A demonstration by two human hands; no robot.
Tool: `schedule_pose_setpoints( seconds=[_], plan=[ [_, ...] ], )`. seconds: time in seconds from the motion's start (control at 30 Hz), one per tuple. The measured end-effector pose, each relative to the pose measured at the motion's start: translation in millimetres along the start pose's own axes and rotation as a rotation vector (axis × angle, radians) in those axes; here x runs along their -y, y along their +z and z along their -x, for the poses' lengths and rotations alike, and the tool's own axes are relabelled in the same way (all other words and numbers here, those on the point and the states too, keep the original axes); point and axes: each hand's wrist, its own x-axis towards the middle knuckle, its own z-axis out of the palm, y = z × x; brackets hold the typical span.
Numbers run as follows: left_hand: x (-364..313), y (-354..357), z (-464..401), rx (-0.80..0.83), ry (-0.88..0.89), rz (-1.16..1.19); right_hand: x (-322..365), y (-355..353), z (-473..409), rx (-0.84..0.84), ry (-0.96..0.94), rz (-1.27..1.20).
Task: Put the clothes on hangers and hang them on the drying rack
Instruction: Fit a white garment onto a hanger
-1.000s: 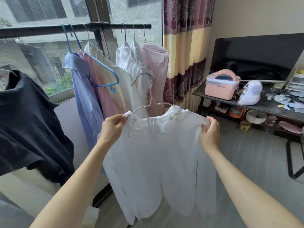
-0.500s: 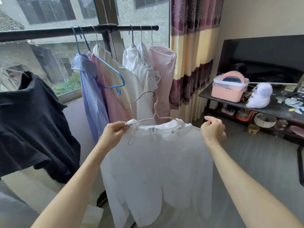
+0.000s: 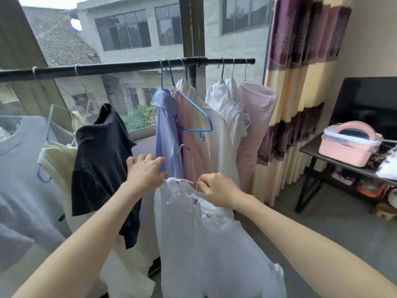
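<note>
One long black drying rack (image 3: 129,68) crosses the window, and it now fills much more of the view than a second ago, when only its right stretch showed; the view has tipped up and left, which suggests the person is looking for a spot on the bar. Hanging from it, left to right, are a grey shirt (image 3: 19,168), a cream top (image 3: 55,160), a dark navy shirt (image 3: 101,160), a lilac shirt (image 3: 166,134), an empty blue hanger (image 3: 194,117) and further white and pink pieces.

The white garment (image 3: 206,244), the item being worked on, hangs low in front of the person, well below the bar, already threaded on a pale pink hanger (image 3: 187,162). Earlier it was spread wide between both hands at the shoulders; now it hangs gathered and tilted.

The right hand (image 3: 217,190) has come in from the garment's far shoulder and now clenches on the hanger near its neck. The left hand (image 3: 146,171) has eased off the collar; its fingers lie loosely against the lilac shirt, apparently parting the clothes. Lifting the hook onto the rack looks like the next step.
</note>
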Motion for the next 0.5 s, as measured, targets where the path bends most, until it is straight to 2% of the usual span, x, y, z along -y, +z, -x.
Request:
schedule_pose_setpoints(
  seconds=[0.1,0.17,0.27,0.43,0.5],
  plan=[
    [36,-41,-9,-0.160,-0.072,-0.058,48,-10,-33,-0.083,-0.045,-0.187],
    [63,-65,-14,-0.207,-0.142,-0.034,82,-24,-61,-0.166,-0.090,-0.251],
    [96,-86,-19,-0.209,-0.210,0.057,122,-47,-105,-0.234,-0.115,-0.243],
    [119,-80,-15,-0.125,-0.195,0.157,174,-79,-175,-0.310,-0.133,-0.246],
    [124,-74,-15,-0.146,-0.186,0.178,187,-82,-196,-0.332,-0.117,-0.261]
  ],
)
